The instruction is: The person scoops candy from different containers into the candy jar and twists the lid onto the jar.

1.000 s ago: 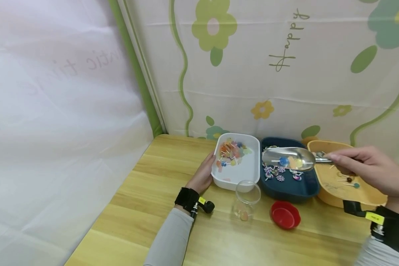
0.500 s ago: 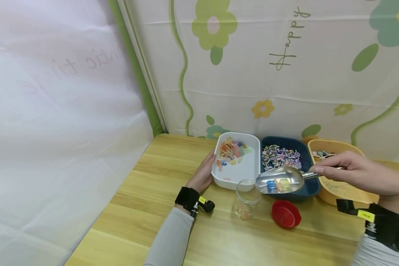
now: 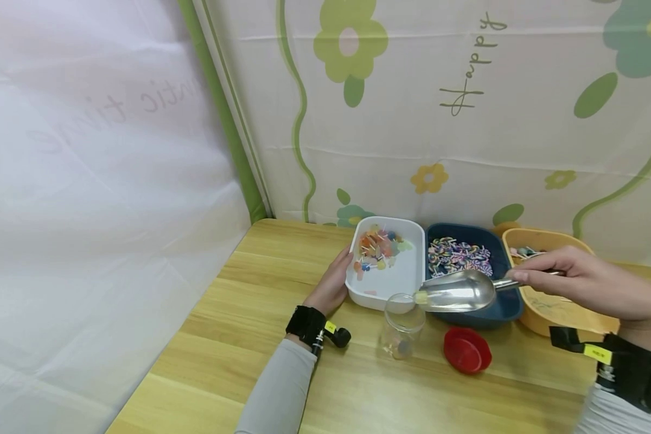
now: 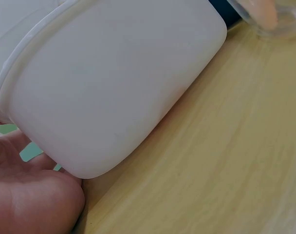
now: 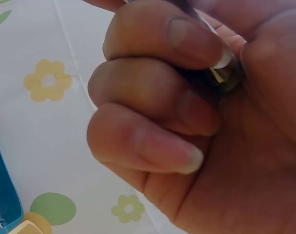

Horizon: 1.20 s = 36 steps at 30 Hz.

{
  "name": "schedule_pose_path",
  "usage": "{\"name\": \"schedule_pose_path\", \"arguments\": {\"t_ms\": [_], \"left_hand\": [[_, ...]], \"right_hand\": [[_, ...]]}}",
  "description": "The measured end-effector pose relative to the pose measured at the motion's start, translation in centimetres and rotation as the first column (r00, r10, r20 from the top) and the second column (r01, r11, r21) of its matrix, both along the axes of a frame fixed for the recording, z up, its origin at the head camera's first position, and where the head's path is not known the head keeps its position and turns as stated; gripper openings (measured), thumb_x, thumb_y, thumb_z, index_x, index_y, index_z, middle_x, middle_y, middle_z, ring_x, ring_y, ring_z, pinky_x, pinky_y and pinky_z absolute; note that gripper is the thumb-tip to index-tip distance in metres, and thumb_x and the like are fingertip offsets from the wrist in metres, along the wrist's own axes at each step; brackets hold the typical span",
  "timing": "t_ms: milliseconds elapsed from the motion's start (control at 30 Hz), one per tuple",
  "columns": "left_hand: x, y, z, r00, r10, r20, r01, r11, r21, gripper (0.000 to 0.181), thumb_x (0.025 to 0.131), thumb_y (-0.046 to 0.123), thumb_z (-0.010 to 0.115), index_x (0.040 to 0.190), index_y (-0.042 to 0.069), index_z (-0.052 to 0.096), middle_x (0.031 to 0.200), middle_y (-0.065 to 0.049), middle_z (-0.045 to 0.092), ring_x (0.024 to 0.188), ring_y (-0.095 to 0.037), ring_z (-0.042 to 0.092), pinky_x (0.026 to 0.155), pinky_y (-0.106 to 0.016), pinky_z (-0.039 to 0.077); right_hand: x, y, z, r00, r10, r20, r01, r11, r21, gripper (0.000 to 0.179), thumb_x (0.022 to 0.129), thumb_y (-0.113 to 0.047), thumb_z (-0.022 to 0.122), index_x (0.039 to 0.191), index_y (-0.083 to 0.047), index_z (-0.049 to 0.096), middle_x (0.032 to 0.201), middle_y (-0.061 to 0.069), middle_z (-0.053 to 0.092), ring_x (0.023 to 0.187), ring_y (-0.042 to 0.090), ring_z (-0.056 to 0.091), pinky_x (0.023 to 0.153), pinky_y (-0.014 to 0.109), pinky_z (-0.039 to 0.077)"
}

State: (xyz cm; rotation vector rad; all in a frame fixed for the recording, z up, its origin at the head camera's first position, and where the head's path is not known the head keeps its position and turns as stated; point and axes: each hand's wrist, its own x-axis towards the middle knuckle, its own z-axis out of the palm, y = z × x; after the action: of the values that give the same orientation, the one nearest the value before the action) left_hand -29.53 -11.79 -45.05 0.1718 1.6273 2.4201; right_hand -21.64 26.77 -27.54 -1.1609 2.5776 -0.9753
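Observation:
My right hand (image 3: 586,280) grips the handle of a metal scoop (image 3: 461,292), its fingers curled in the right wrist view. The scoop tilts down to the left, its lip at the rim of a clear plastic jar (image 3: 402,328). A yellow candy (image 3: 421,298) sits at that lip, and a few small pieces lie blurred in the jar. My left hand (image 3: 331,283) rests against the left outer side of a white bin (image 4: 114,87) with its fingers along the wall; some fingers are hidden behind it. Colourful lollipops (image 3: 378,244) lie inside.
A dark blue bin (image 3: 499,301) with swirl lollipops (image 3: 458,256) stands beside the white one, then a yellow bin (image 3: 542,304), partly behind my right hand. A red lid-like dish (image 3: 466,349) lies right of the jar on the wooden table (image 3: 217,337). A printed curtain (image 3: 390,138) hangs behind.
My right hand has brought the scoop left and down from over the blue bin to the jar, then tipped it. The blue candy has left the scoop; a bluish piece now shows in the jar.

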Motion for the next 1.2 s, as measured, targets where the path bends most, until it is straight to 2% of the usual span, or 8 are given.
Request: {"name": "schedule_pose_path", "arguments": {"t_ms": [133, 200, 333, 467, 567, 767, 1067, 1200], "left_hand": [[0.0, 0.0, 0.0, 1.0, -0.001, -0.004, 0.001, 1.0, 0.004, 0.044, 0.105, 0.029, 0.03, 0.148, 0.026, 0.025, 0.15, -0.006, 0.027, 0.13, -0.024, 0.032, 0.108, -0.042, 0.028], [-0.1, 0.0, 0.0, 1.0, -0.002, -0.007, 0.002, 1.0, 0.004, 0.044, 0.105, 0.028, 0.03, 0.148, 0.025, 0.025, 0.15, -0.006, 0.027, 0.13, -0.023, 0.032, 0.108, -0.042, 0.029], [0.0, 0.0, 0.0, 1.0, -0.009, -0.009, 0.009, 1.0, -0.001, 0.044, 0.105, 0.029, 0.03, 0.148, 0.025, 0.024, 0.15, -0.006, 0.026, 0.13, -0.023, 0.031, 0.108, -0.042, 0.029], [0.1, -0.1, 0.0, 1.0, -0.022, -0.011, 0.022, 1.0, 0.004, 0.045, 0.105, 0.029, 0.029, 0.149, 0.025, 0.022, 0.15, -0.007, 0.027, 0.13, -0.024, 0.032, 0.108, -0.043, 0.028], [0.1, -0.1, 0.1, 1.0, -0.016, -0.006, 0.016, 1.0, 0.004, 0.045, 0.105, 0.029, 0.03, 0.149, 0.025, 0.022, 0.15, -0.007, 0.027, 0.13, -0.024, 0.031, 0.109, -0.043, 0.028], [0.1, -0.1, 0.1, 1.0, 0.011, 0.024, -0.011, 1.0, -0.012, 0.044, 0.104, 0.03, 0.031, 0.148, 0.025, 0.026, 0.15, -0.005, 0.027, 0.13, -0.021, 0.031, 0.109, -0.041, 0.028], [-0.1, -0.1, -0.1, 1.0, -0.007, 0.002, 0.007, 1.0, 0.008, 0.044, 0.105, 0.029, 0.029, 0.149, 0.024, 0.023, 0.151, -0.003, 0.024, 0.132, -0.021, 0.028, 0.11, -0.041, 0.025], [-0.1, 0.0, -0.1, 1.0, 0.001, 0.006, -0.001, 1.0, 0.01, 0.045, 0.105, 0.03, 0.031, 0.148, 0.025, 0.024, 0.151, -0.004, 0.024, 0.132, -0.022, 0.028, 0.11, -0.042, 0.025]], "right_hand": [[0.0, -0.2, 0.0, 0.999, -0.02, -0.04, 0.02, 1.0, -0.013, 0.03, 0.095, 0.003, 0.048, 0.112, -0.013, 0.068, 0.092, -0.002, 0.065, 0.079, 0.013, 0.056, 0.061, 0.022, 0.049], [-0.1, -0.3, 0.1, 0.997, -0.049, -0.051, 0.048, 0.999, -0.025, 0.03, 0.095, 0.002, 0.049, 0.111, -0.014, 0.068, 0.086, -0.001, 0.065, 0.067, 0.01, 0.055, 0.056, 0.02, 0.049], [-0.6, -1.1, -0.2, 0.98, -0.128, -0.15, 0.119, 0.991, -0.069, 0.028, 0.092, -0.001, 0.055, 0.106, -0.02, 0.07, 0.066, -0.006, 0.048, 0.055, 0.007, 0.042, 0.046, 0.02, 0.038], [-2.0, -3.5, -1.2, 0.969, -0.161, -0.186, 0.146, 0.985, -0.09, 0.02, 0.092, -0.007, 0.057, 0.102, -0.018, 0.071, 0.076, -0.004, 0.058, 0.068, 0.012, 0.05, 0.055, 0.02, 0.044], [-3.2, -5.5, -2.1, 0.982, -0.136, -0.134, 0.13, 0.99, -0.049, 0.018, 0.095, -0.014, 0.055, 0.103, -0.013, 0.071, 0.083, -0.002, 0.063, 0.072, 0.014, 0.054, 0.06, 0.024, 0.05], [-4.6, -8.2, -3.9, 0.979, -0.167, -0.12, 0.178, 0.98, 0.086, 0.019, 0.096, -0.023, 0.054, 0.094, -0.015, 0.071, 0.067, -0.003, 0.054, 0.061, 0.017, 0.049, 0.05, 0.028, 0.043], [-4.7, -11.4, -5.4, 0.933, -0.265, -0.242, 0.313, 0.931, 0.188, 0.02, 0.095, -0.024, 0.056, 0.1, -0.012, 0.071, 0.068, -0.004, 0.054, 0.061, 0.015, 0.048, 0.052, 0.03, 0.039], [-4.8, -12.5, -6.0, 0.913, -0.284, -0.292, 0.352, 0.911, 0.215, 0.019, 0.095, -0.025, 0.056, 0.096, -0.013, 0.072, 0.067, -0.005, 0.055, 0.06, 0.013, 0.048, 0.052, 0.031, 0.039]]}}
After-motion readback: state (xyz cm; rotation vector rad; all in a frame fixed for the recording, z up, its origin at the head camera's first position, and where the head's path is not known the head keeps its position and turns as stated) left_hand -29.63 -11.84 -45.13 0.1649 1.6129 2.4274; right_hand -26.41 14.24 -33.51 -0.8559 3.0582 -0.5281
